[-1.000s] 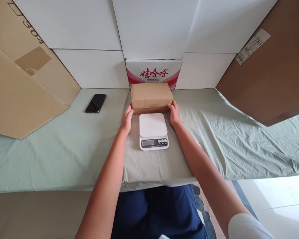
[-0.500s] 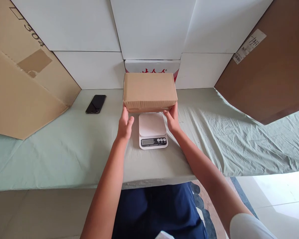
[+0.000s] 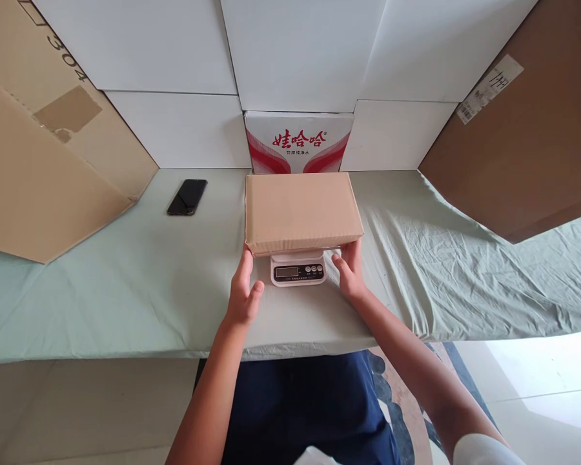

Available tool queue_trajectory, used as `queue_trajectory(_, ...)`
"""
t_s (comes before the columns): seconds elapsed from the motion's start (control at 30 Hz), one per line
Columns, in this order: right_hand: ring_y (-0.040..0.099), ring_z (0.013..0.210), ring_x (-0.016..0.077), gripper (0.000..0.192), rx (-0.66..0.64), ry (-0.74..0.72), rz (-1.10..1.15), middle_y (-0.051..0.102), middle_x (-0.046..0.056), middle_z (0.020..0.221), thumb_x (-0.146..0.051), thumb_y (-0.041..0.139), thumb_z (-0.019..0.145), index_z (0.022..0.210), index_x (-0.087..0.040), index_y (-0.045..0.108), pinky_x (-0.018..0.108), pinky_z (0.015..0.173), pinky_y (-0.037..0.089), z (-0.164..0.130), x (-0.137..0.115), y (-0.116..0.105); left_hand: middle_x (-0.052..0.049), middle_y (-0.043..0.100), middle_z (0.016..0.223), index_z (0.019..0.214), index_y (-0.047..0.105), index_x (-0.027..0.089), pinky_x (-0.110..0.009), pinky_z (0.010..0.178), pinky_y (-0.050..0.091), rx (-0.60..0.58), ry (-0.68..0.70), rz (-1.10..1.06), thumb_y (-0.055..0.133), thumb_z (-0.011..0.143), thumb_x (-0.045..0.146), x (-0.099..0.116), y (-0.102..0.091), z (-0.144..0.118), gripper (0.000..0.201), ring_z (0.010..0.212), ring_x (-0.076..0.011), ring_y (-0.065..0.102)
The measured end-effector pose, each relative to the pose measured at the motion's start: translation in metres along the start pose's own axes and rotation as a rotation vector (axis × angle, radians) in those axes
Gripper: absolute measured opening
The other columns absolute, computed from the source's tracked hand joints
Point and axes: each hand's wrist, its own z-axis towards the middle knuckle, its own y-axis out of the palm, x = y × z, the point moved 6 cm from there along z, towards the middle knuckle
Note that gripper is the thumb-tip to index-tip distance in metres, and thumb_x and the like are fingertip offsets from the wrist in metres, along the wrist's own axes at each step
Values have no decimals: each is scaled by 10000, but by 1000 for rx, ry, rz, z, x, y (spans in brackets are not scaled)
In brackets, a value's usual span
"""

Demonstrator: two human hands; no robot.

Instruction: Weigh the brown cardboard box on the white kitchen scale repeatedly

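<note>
White panels walled the back of the frame, and a pale green sheet (image 3: 126,290) covered the table below them, rumpled toward the right. At centre, the cardboard box (image 3: 303,212) sat over the white kitchen scale (image 3: 298,272), covering its platform so that only the display strip and buttons showed beneath the near edge. The left hand (image 3: 244,294) cupped the box's lower left corner with fingers curled loosely open and thumb apart; the right hand (image 3: 352,271) gripped the lower right corner, fingers tucked under the edge. I could not tell whether the box's weight was already on the platform or on the hands. It was far wider than the scale and overhung it on both sides, so to my eye it might tip or slide if set off-centre, and fingers under the edge could skew a reading. Behind it stood a red-and-white water carton (image 3: 299,143), close enough to limit any push backward. A black phone (image 3: 187,197) lay well apart at the left, and brown cardboard sheets (image 3: 39,161) leaned at both upper corners.
</note>
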Motion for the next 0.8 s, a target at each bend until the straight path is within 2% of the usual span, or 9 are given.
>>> queue_trajectory(0.13, 574, 1290, 314, 654, 21, 14, -18, 581, 83, 1402, -627, 618, 887, 1463, -379, 434, 547, 1123, 492, 1, 1, 0, -92, 223, 1757, 1676, 225, 262, -490, 1336, 169, 25, -41, 2, 497, 921, 738, -5, 0, -3, 934, 1628, -337, 169)
queue_trajectory(0.4, 576, 1229, 307, 589, 33, 14, -66, 604, 71, 1362, -627, 592, 900, 1429, -399, 470, 492, 1069, 514, -2, -6, 2, -85, 166, 1767, 1678, 206, 271, -489, 1337, 166, 22, -52, -44, 514, 936, 706, -8, 2, -1, 914, 1633, -326, 133)
queue_trajectory(0.63, 585, 1146, 291, 551, 34, 21, -77, 606, 56, 1297, -614, 604, 897, 1391, -399, 488, 500, 1035, 523, -1, -3, 1, -62, 136, 1770, 1679, 189, 299, -494, 1339, 149, 13, -24, -37, 491, 966, 671, -7, 2, 1, 859, 1637, -314, 105)
queue_trajectory(0.8, 573, 1188, 296, 613, 34, 30, -60, 591, 62, 1337, -630, 605, 892, 1444, -406, 460, 510, 1073, 517, 1, -1, 0, -74, 154, 1769, 1678, 199, 289, -483, 1337, 159, 26, -44, -40, 516, 943, 695, -10, 1, 1, 898, 1635, -314, 126)
